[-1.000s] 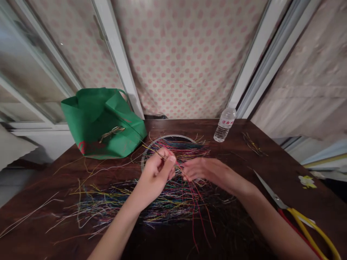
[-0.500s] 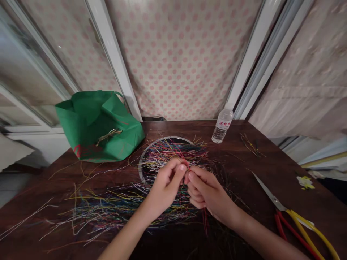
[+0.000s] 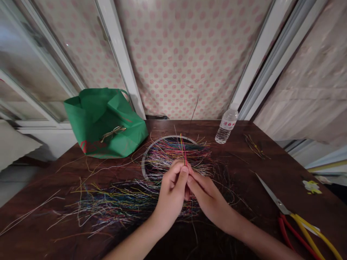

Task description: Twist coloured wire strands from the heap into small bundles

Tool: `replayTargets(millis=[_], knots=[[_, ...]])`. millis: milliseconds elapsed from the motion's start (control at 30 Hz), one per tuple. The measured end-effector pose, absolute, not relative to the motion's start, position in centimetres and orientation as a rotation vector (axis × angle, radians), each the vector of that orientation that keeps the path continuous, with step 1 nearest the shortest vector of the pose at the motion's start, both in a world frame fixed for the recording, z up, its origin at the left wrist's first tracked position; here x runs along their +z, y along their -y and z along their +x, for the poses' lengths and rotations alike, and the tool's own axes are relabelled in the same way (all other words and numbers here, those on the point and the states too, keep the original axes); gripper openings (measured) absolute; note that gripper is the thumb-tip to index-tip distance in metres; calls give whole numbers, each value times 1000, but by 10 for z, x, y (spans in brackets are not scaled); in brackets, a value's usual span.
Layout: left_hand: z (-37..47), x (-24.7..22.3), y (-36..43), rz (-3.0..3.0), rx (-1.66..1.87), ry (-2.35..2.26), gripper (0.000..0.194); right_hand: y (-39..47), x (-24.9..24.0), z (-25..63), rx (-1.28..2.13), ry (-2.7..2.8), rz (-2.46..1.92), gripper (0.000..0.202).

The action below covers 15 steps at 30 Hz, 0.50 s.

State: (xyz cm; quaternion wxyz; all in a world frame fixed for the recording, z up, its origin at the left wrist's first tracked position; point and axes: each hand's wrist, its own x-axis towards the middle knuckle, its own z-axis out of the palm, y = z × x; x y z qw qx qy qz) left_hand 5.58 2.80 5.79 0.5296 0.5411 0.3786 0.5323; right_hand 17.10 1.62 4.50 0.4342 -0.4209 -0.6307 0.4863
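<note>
My left hand and my right hand meet fingertip to fingertip over the table's middle. Both are closed in a pinch on a small bundle of thin coloured wires. Yellow, red and dark ends of it stick up above my fingertips. Behind the hands, many loose coloured wires lie across a round tray with a pale rim. A second pile of wires spreads over the table to the left and beneath my hands.
A green bag stands at the back left, twisted wires on it. A water bottle is at the back right. Scissors with red and yellow handles lie at right, near a short wire bundle and a white-yellow scrap.
My hands have come closer together, and the wires now point upright in one tight bundle instead of spreading apart. The whole view has shifted slightly.
</note>
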Motion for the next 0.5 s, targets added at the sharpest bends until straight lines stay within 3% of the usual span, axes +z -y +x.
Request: replayTargets(millis=[167, 500], knots=[[44, 72, -26, 1508, 1364, -998, 24, -22, 64, 190, 768, 1598, -1133, 15], [54, 64, -15, 1739, 1093, -1015, 30, -23, 71, 192, 883, 1521, -865, 7]])
